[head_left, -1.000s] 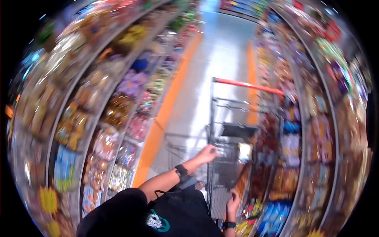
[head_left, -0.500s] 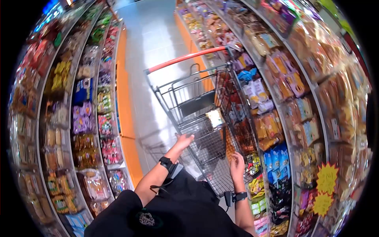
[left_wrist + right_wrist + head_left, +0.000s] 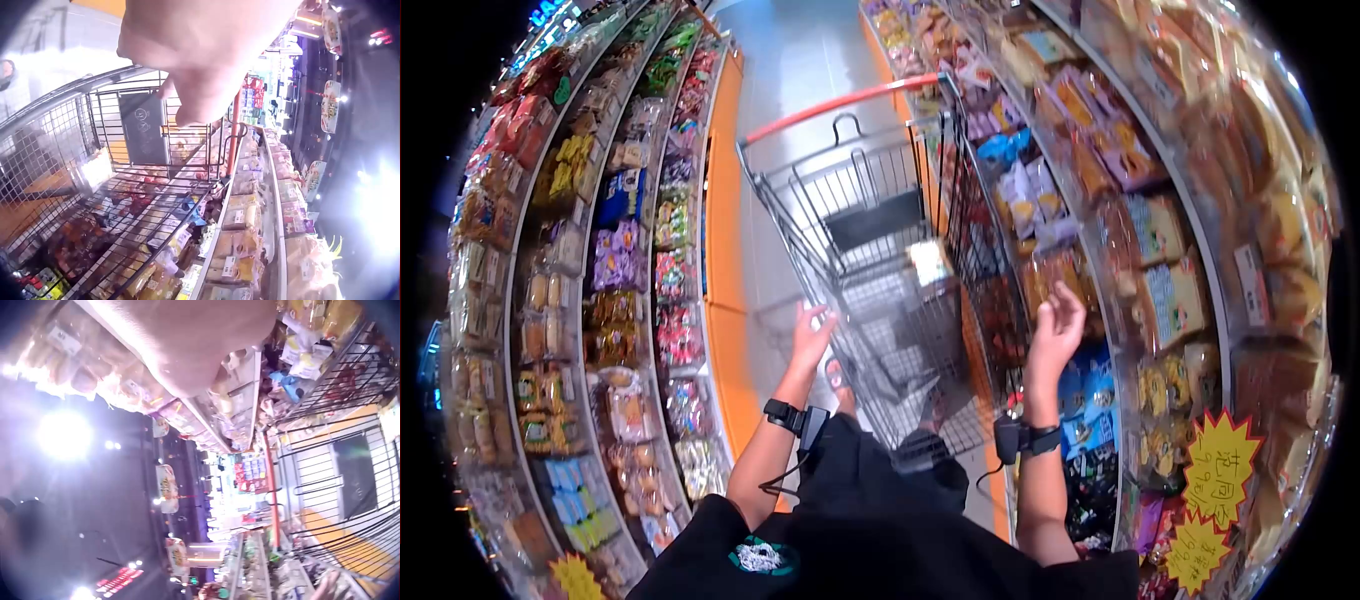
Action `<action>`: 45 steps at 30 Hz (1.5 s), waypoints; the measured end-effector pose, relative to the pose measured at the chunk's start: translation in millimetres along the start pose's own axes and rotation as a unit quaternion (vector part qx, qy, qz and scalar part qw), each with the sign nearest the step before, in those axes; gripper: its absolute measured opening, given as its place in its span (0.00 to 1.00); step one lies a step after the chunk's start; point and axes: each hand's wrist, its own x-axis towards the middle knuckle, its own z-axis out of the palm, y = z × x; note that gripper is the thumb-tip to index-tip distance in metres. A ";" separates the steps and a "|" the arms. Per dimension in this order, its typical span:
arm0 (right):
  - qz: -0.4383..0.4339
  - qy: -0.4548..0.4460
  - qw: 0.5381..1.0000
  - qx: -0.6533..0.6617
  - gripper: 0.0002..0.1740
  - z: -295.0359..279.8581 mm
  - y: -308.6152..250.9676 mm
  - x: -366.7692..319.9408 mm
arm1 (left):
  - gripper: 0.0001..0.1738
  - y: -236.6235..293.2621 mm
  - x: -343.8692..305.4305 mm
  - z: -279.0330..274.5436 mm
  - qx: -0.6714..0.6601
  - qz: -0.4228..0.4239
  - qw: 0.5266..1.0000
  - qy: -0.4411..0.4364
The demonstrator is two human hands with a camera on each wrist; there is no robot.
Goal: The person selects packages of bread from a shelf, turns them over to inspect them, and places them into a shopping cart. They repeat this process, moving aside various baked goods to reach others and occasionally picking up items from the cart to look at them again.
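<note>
A wire shopping cart with a red handle stands in front of me. Inside it lies a bright, pale package, its kind blurred by glare. My left hand hovers by the cart's left rim, fingers loosely bent and holding nothing; the left wrist view has this hand overlapping the cart's far end. To the cart's right, my right hand is raised before the shelf with relaxed fingers, nothing held. In the right wrist view the hand fills the top, largely cut off.
Shelves of packaged bread and snacks line both sides, the left shelf and right shelf close by. Yellow starburst signs hang at lower right. Orange shelf bases edge the shiny floor. A foot shows beside the cart.
My hands have spread apart: the right has moved right and up from the cart's side, the left slightly left and up. The cart has shifted a little up and left in the head view.
</note>
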 end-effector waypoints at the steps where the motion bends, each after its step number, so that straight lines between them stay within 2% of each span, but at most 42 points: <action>1: 0.028 0.019 0.999 0.031 0.17 -11.9 -14.2 4.1 | 0.22 4.7 -17.6 1.1 -0.018 0.002 1.000 0.001; 2: 0.078 0.049 0.992 0.081 0.16 -22.8 -32.5 5.4 | 0.20 9.7 -34.5 4.9 -0.052 -0.037 0.997 -0.031; 3: 0.126 0.077 0.980 0.131 0.16 -33.8 -42.4 5.5 | 0.20 -1.3 -42.9 12.0 -0.035 -0.018 0.999 -0.022; 4: 0.106 0.106 0.969 0.195 0.16 -50.4 -33.6 5.4 | 0.20 10.7 -54.9 18.5 -0.050 -0.028 0.998 -0.035; 5: 0.093 0.127 0.974 0.166 0.21 -68.5 -29.5 2.3 | 0.21 19.6 -70.6 23.4 -0.067 -0.043 0.996 -0.048; 7: 0.113 0.136 0.963 0.204 0.29 -96.9 -24.7 7.9 | 0.19 35.3 -89.6 31.6 -0.070 -0.021 0.996 -0.051; 10: 0.132 0.130 0.951 0.247 0.36 -115.3 -38.9 12.2 | 0.16 57.1 -113.5 37.9 -0.084 0.007 0.996 -0.041; 13: 0.096 0.041 0.965 0.242 0.38 -128.3 -50.8 19.7 | 0.16 62.7 -128.7 35.1 -0.110 -0.003 0.993 -0.043; 14: 0.135 0.032 0.951 0.275 0.38 -132.2 -53.9 26.4 | 0.14 57.9 -130.3 35.4 -0.109 0.001 0.994 -0.030; 18: 0.169 0.085 0.930 0.315 0.37 -131.6 -58.5 34.1 | 0.17 43.6 -141.6 31.8 -0.139 -0.043 0.989 -0.002; 21: 0.208 0.086 0.914 0.338 0.33 -135.5 -56.2 42.4 | 0.17 40.7 -160.3 29.9 -0.149 -0.077 0.986 0.000; 22: 0.210 0.061 0.909 0.355 0.26 -143.9 -46.7 49.3 | 0.18 34.0 -164.5 31.2 -0.169 -0.071 0.983 -0.005; 25: 0.217 0.025 0.902 0.373 0.18 -153.6 -33.6 65.1 | 0.17 22.5 -175.0 30.2 -0.178 -0.094 0.979 -0.011; 28: 0.240 0.091 0.903 0.345 0.15 -152.0 -37.5 74.1 | 0.17 21.0 -179.5 26.8 -0.172 -0.101 0.980 -0.021; 31: 0.262 0.041 0.867 0.421 0.13 -157.9 -33.8 81.6 | 0.17 24.1 -178.0 21.7 -0.183 -0.098 0.976 -0.072; 32: 0.277 0.044 0.876 0.393 0.13 -159.0 -35.6 82.0 | 0.17 27.9 -173.0 20.9 -0.178 -0.099 0.976 -0.078; 35: 0.126 -0.025 0.956 0.262 0.14 -149.4 -25.1 72.6 | 0.18 36.3 -172.5 11.4 -0.173 -0.107 0.975 -0.088; 36: 0.217 -0.019 0.904 0.367 0.15 -156.1 -22.1 80.3 | 0.18 38.8 -170.5 11.3 -0.185 -0.106 0.973 -0.089; 37: 0.242 -0.055 0.873 0.419 0.16 -160.5 -16.7 86.8 | 0.18 41.9 -164.7 12.2 -0.197 -0.103 0.971 -0.092; 38: 0.171 -0.037 0.929 0.325 0.15 -161.5 -6.0 86.9 | 0.18 40.6 -158.8 12.6 -0.191 -0.105 0.971 -0.097; 40: 0.155 0.023 0.944 0.289 0.15 -146.2 -17.6 73.1 | 0.18 45.4 -151.3 12.3 -0.178 -0.089 0.974 -0.107; 42: 0.254 0.092 0.869 0.415 0.19 -136.8 -37.6 71.3 | 0.18 49.5 -147.6 9.8 -0.170 -0.081 0.975 -0.113; 45: 0.247 0.109 0.860 0.434 0.17 -140.1 -34.3 69.5 | 0.18 61.7 -137.7 17.2 -0.168 -0.078 0.974 -0.127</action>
